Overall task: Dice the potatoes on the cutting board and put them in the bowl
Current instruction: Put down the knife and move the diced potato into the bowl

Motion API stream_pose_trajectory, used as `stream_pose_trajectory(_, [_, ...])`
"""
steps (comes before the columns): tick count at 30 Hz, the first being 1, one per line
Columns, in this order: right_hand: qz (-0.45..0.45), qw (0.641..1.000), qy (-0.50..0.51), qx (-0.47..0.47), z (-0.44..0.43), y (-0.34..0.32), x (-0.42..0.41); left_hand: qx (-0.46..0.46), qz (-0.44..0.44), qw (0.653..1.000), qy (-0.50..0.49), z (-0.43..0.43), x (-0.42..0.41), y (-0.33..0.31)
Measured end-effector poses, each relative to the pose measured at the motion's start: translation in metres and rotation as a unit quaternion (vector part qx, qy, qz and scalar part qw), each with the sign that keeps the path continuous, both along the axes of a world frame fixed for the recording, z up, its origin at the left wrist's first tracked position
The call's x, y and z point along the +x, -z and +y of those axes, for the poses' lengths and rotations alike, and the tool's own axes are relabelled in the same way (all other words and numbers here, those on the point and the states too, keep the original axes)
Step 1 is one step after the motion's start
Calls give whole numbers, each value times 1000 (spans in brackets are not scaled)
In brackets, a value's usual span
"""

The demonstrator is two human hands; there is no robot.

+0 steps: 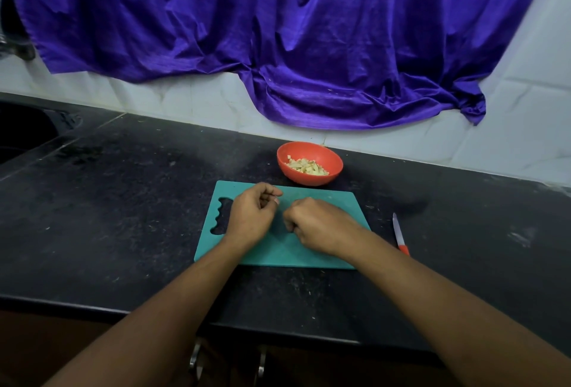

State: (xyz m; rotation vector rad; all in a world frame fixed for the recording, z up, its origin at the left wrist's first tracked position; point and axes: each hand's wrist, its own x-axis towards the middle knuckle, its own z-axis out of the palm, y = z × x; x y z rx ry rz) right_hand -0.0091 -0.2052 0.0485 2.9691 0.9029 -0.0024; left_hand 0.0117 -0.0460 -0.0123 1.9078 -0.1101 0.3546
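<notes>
A teal cutting board [327,201] lies on the black counter, and both my hands rest over it. My left hand [251,216] is loosely curled near the board's handle slot, fingertips pinched together; I cannot see anything in it. My right hand [321,226] is closed in a fist at the board's middle, its palm side hidden. Behind the board stands an orange bowl [335,165] holding several pale diced potato pieces [307,167]. No potato shows on the bare parts of the board.
A knife [400,235] with an orange handle lies on the black counter [123,216] just right of the board. A purple cloth [278,31] hangs over the white tiled wall behind. A dark sink [21,133] sits at the far left.
</notes>
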Motion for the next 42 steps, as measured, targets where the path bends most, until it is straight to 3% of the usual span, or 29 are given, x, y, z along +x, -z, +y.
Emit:
stream_pose_trajectory(5, [10,999,32,-17,3,1,8,3,5,1000,0,0,-1,-1])
stream_pose_trajectory(7, [57,993,87,62,-5,0,17,4,6,1000,-1,0,-1,-1])
stream_pose_trajectory(9, [131,952,152,230,-18,-8,28,7,8,1000,-3,0,-1,-1])
stream_pose_trajectory(12, [210,847,213,439,-38,-31,45,17,8,1000,-2,-1,0,-1])
stream_pose_trajectory(14, [210,797,227,518,-46,-48,59,18,9,1000,0,-1,1,1])
stream_pose_trajectory(17, [129,765,228,589,-46,-71,83,19,9,1000,-1,-1,2,2])
stream_pose_trajectory(20, [-28,782,229,579,-37,-76,109,14,12,1000,-3,-1,3,1])
stream_pose_trajectory(22, [-92,829,223,504,-33,-69,124,13,15,1000,-3,-1,3,0])
stream_pose_trajectory(24, [-35,902,227,367,-31,-58,132,15,13,1000,-4,-1,2,0])
stream_pose_trajectory(26, [-12,923,235,304,-35,-50,136,15,14,1000,-3,-1,2,0])
stream_pose_trajectory(28, [-36,903,232,360,-40,-49,133,9,15,1000,-5,-1,4,0])
stream_pose_trajectory(31, [14,863,228,452,-44,-58,114,10,16,1000,-9,0,5,0])
stream_pose_trajectory(33, [63,866,213,448,-48,-61,94,11,13,1000,-6,0,6,1])
stream_pose_trajectory(38, [223,938,136,227,-46,-45,43,9,8,1000,-8,-1,4,1])
stream_pose_trajectory(42, [141,984,106,40,-30,-17,18,10,7,1000,-4,0,6,2])
